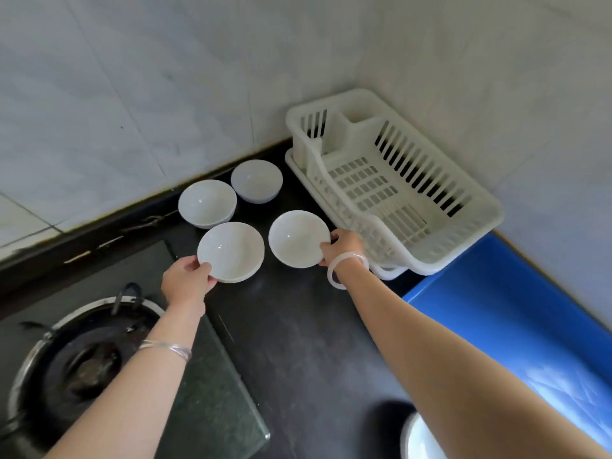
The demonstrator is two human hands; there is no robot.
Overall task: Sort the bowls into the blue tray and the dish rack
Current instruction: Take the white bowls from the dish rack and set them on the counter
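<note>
Left hand (187, 283) pinching rim of near-left bowl (230, 251), right hand (341, 248) clamped on near-right bowl (299, 238), both likely mid-pickup. Two more bowls (207, 203) behind on counter. Dish rack (390, 190) empty, blue tray (496, 313) beside, handy for drop-off.

One head-worn view looks steeply down and forward over a dark counter (298, 342) toward a tiled corner (361, 61), near enough for both forearms to reach in (wide-angle, edges bowed).
</note>
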